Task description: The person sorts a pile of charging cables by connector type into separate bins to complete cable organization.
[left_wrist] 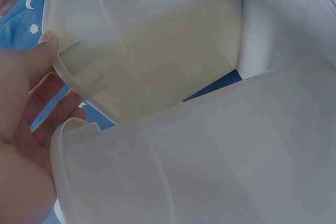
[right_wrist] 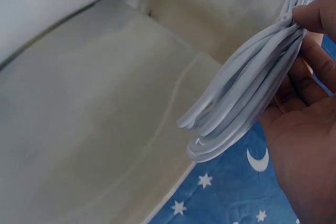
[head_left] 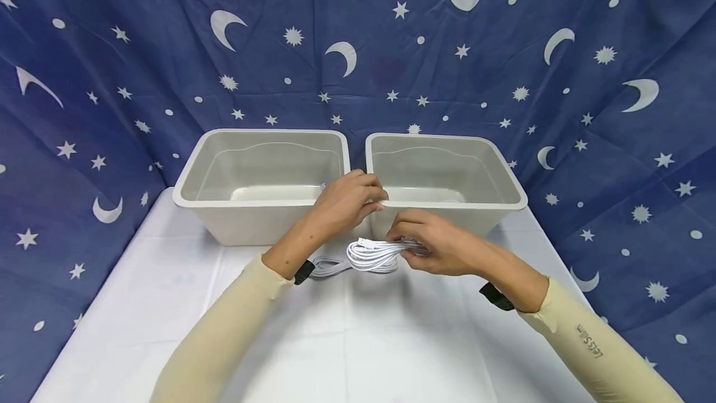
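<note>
My right hand (head_left: 442,242) pinches a coiled white cable (head_left: 373,255) in front of the right grey bin (head_left: 447,205). The coil's loops hang from between thumb and fingers in the right wrist view, and a pale plug end shows in the head view. My left hand (head_left: 349,201) reaches over the near corner of the left bin (head_left: 263,204) and grips the right bin's rim at its left front corner, thumb (left_wrist: 44,51) on the rim. A second coiled white cable (head_left: 330,267) lies on the table behind my left wrist, partly hidden by the held coil.
Both bins stand side by side with a narrow gap, against a blue curtain (head_left: 386,67) with moons and stars. A small bluish thing (head_left: 323,186) shows inside the left bin, mostly hidden by my left hand. A white cloth (head_left: 347,353) covers the table.
</note>
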Demonstrator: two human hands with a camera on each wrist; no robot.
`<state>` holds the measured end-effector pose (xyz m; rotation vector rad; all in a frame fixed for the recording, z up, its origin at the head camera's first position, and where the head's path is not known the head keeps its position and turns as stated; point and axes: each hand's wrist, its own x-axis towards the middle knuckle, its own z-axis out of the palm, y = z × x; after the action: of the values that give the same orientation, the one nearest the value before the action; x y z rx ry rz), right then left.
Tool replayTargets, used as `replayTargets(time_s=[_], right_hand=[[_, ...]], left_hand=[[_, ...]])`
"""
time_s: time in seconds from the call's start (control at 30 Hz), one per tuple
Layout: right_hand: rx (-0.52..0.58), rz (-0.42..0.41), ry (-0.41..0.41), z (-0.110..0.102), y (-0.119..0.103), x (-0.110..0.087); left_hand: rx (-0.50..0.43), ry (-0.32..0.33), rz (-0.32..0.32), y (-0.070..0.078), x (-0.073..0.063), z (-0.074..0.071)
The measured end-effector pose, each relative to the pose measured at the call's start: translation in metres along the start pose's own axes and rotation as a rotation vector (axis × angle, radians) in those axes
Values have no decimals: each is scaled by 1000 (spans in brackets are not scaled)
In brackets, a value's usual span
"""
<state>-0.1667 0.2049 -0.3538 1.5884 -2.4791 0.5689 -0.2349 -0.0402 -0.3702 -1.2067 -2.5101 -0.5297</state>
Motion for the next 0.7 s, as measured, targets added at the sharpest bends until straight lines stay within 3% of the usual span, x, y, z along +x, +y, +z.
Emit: replayTargets(time_s=[0.2,0.7], right_hand=[[-19,-5,26,-15,4,2],[7,78,26,-47,24,-2]], left_hand=[[2,0,-2,-1,-2,-2],[9,-3,4,-1,0,-1]])
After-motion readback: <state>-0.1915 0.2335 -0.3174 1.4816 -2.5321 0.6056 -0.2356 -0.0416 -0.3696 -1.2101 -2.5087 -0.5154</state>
